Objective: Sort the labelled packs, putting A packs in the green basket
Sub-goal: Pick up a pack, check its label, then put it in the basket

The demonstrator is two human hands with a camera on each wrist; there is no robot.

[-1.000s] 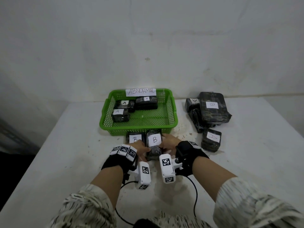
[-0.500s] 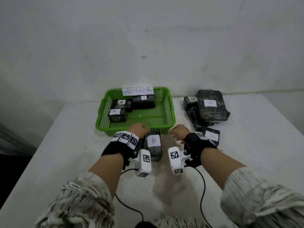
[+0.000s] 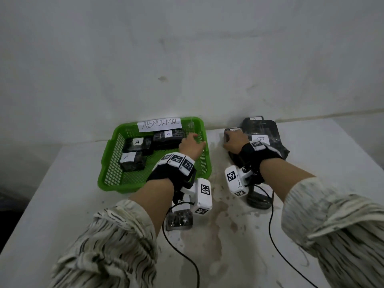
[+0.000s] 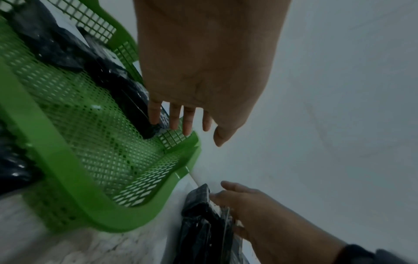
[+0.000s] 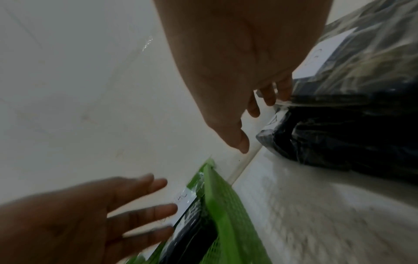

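Both hands have left the B packs near the counter's front edge since half a second ago and now reach toward 12 o'clock. From the head view, the left hand (image 3: 192, 146) hovers with spread fingers over the right rim of the green basket (image 3: 108, 163), which bears an "ABNORMAL" label (image 3: 159, 124) and holds three A packs (image 3: 133, 161); earlier this hand sat in front of the basket beside a B pack. That B pack (image 3: 179, 220) now lies at 6 o'clock of the basket, mostly hidden under the left wrist. The right hand (image 3: 233, 142) has moved from the bare counter (image 3: 62, 183) to the pile of dark packs (image 3: 266, 132) at 3 o'clock of the basket, its fingers resting on the pile's leftmost pack. In the left wrist view, the left hand (image 4: 203, 71) is open, its fingertips (image 4: 187, 123) straight above the basket's (image 4: 68, 187) far corner and holding nothing; the right hand (image 4: 260, 214) touches a dark pack (image 4: 199, 223) at 5 o'clock. In the right wrist view, the right hand's (image 5: 237, 62) fingertips (image 5: 269, 98) are lightly curled against the edge of a pack labelled A (image 5: 316, 139); whether they actually pinch it I cannot tell. The left hand (image 5: 68, 223) shows, blurred and spread, at 7 o'clock.
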